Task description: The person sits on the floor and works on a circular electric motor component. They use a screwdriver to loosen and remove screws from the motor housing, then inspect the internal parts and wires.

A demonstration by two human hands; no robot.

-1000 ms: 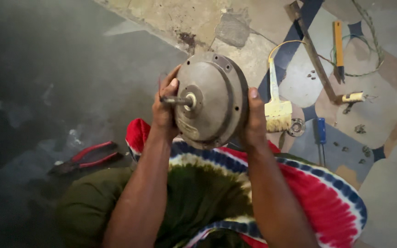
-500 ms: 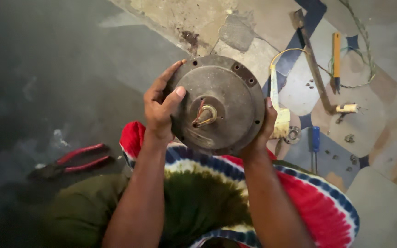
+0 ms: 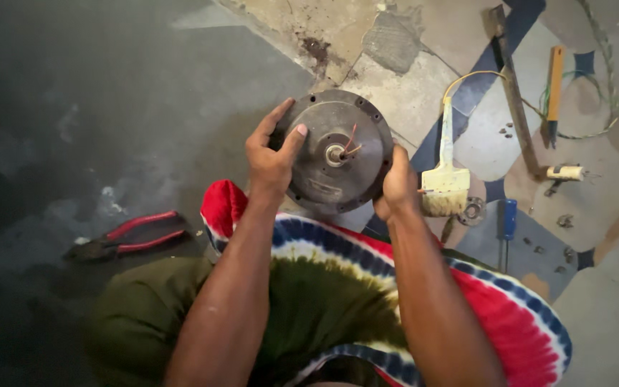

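Observation:
I hold a round grey metal motor housing (image 3: 338, 154) in front of my lap, its flat face turned up toward me. A short central shaft with thin red wires sticks out of its middle. My left hand (image 3: 272, 154) grips the left rim, thumb laid across the face. On the right rim sits my right hand (image 3: 397, 188), fingers wrapped under the edge. The disc hangs above my knees and a red, blue and white patterned cloth (image 3: 367, 272).
Red-handled pliers (image 3: 127, 235) lie on the dark floor at left. To the right lie a worn paintbrush (image 3: 445, 179), a blue-handled screwdriver (image 3: 508, 222), an orange-handled screwdriver (image 3: 553, 89), a long metal bar (image 3: 514, 93), a washer (image 3: 473, 211) and scattered small screws (image 3: 539, 247).
The housing has turned from edge-on to face-up and dropped lower toward my lap. Both hands kept their grip and shifted around the rim.

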